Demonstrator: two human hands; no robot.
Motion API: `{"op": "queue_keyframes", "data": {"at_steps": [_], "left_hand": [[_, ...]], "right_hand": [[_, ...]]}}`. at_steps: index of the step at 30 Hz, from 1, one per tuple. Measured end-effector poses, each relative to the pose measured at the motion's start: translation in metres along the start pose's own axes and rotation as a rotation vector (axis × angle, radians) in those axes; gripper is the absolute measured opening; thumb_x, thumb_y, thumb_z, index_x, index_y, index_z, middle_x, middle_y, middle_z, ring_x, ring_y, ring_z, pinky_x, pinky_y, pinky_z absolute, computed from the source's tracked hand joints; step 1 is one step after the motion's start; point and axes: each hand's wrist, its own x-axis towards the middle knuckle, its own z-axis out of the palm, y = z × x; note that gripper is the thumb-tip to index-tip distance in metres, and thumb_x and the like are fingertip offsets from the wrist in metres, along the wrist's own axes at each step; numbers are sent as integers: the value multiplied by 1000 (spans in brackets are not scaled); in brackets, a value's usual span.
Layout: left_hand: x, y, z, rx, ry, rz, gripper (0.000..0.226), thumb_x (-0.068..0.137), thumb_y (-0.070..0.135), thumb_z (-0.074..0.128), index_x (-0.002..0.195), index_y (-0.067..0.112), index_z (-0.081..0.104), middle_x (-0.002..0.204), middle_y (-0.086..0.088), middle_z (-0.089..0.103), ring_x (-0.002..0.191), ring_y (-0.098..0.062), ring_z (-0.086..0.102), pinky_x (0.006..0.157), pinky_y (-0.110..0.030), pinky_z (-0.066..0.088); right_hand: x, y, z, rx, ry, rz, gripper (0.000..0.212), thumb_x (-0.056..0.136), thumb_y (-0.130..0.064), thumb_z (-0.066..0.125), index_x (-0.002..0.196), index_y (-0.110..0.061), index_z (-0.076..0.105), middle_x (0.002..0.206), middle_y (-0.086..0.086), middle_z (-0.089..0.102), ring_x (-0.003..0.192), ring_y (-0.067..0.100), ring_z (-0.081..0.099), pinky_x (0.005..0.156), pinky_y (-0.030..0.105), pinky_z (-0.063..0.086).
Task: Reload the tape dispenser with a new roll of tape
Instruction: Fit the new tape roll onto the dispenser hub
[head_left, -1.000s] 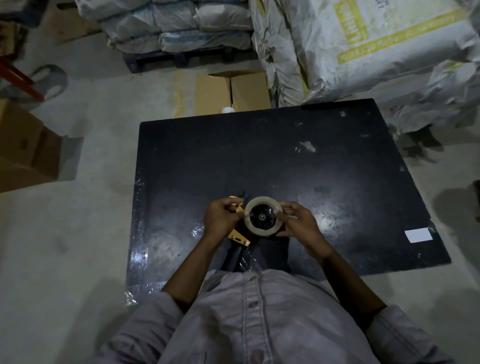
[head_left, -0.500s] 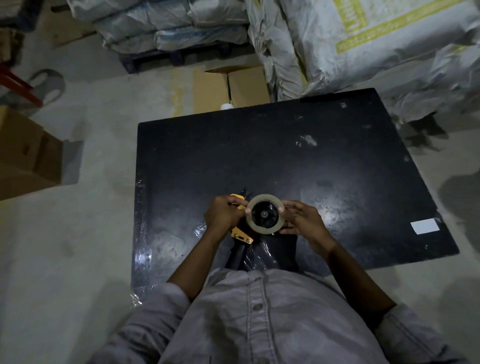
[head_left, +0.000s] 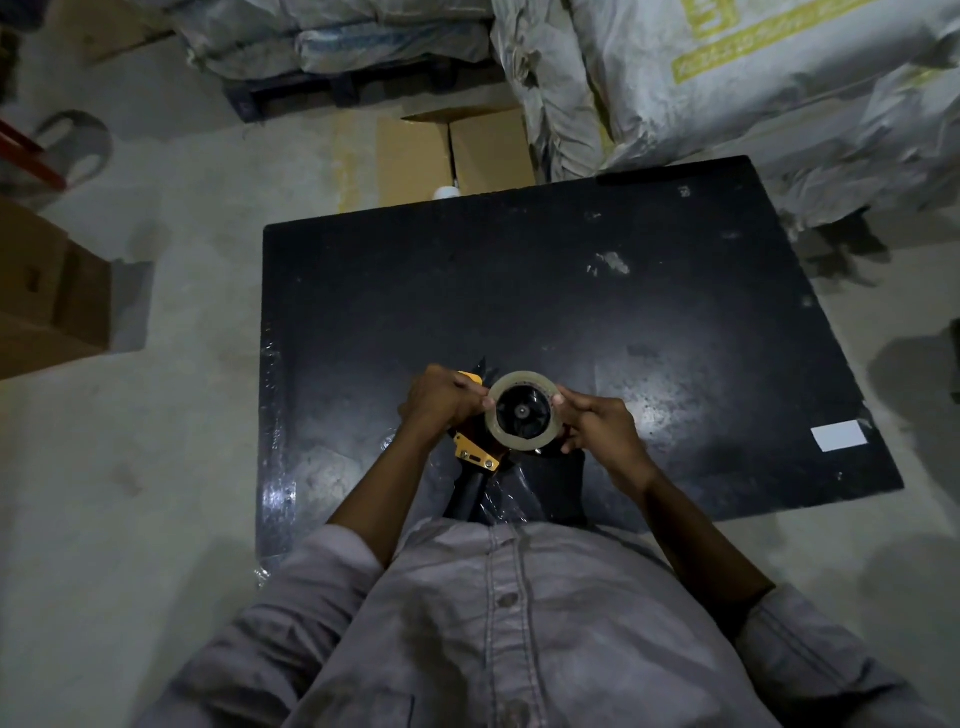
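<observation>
Black table (head_left: 519, 291), white label (head_left: 839, 435)

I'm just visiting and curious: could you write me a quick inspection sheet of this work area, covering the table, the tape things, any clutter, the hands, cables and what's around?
Surface: black table, scuffed, with shiny film along its left edge.
Job's things: tape roll seated on the yellow tape dispenser, held above the table.
Clutter: white label near the right edge.
Hands: left hand has a grip on the dispenser; right hand pinches the roll's rim.
Cables: nothing seen.
Surroundings: concrete floor, cardboard boxes, stacked sacks.
</observation>
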Motion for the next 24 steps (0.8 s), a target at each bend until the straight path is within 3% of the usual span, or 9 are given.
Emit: {"op": "queue_keyframes", "data": {"at_steps": [5, 12, 14, 16, 18, 21, 24], "left_hand": [[11, -4, 3, -8, -24, -4, 29, 44, 54, 91, 71, 49, 84, 87, 15, 84, 107, -22, 78, 103, -56, 62], [1, -5, 5, 42, -11, 20, 22, 60, 53, 95, 78, 48, 83, 94, 14, 83, 103, -23, 80, 98, -60, 63], [-15, 7, 3, 95, 11, 46, 18, 77, 40, 98, 77, 37, 81, 90, 12, 81, 94, -23, 80, 95, -58, 65], [-26, 14, 2, 143, 30, 64, 19, 88, 32, 94, 83, 32, 76, 78, 9, 78, 78, -25, 81, 85, -55, 69], [-30, 19, 3, 154, 16, 66, 17, 95, 27, 89, 90, 29, 73, 73, 3, 78, 65, -24, 82, 71, -53, 71], [-34, 22, 4, 134, -36, 68, 14, 102, 19, 80, 98, 24, 68, 83, -7, 79, 63, -26, 82, 59, -54, 70], [-37, 14, 9, 34, -90, 128, 12, 107, 15, 70, 106, 20, 58, 94, -16, 79, 65, -34, 82, 46, -44, 63]], "right_hand": [[1, 3, -1, -26, 20, 1, 37, 105, -34, 76, 140, -21, 76, 97, 17, 85, 70, 22, 69, 69, 38, 61], [2, 2, 3, -10, 51, 13, 36, 104, -36, 78, 138, -23, 79, 96, 13, 85, 72, 24, 71, 79, 45, 68], [0, 1, 4, -102, 61, -27, 35, 107, -39, 73, 139, -26, 78, 92, 3, 86, 66, 20, 73, 76, 39, 68], [-5, -3, 7, -260, 82, -95, 33, 111, -39, 66, 139, -28, 77, 82, -9, 83, 59, 14, 73, 66, 21, 61], [-10, -7, 12, -419, 101, -201, 34, 116, -37, 56, 140, -27, 77, 81, -13, 76, 68, 18, 76, 66, 16, 55], [-7, -4, 22, -601, 114, -314, 40, 121, -37, 41, 139, -23, 74, 109, 3, 76, 103, 29, 74, 82, 30, 46], [4, -7, 34, -629, 110, -292, 52, 120, -49, 33, 135, -18, 73, 125, 10, 76, 116, 30, 70, 86, 32, 41]]}}
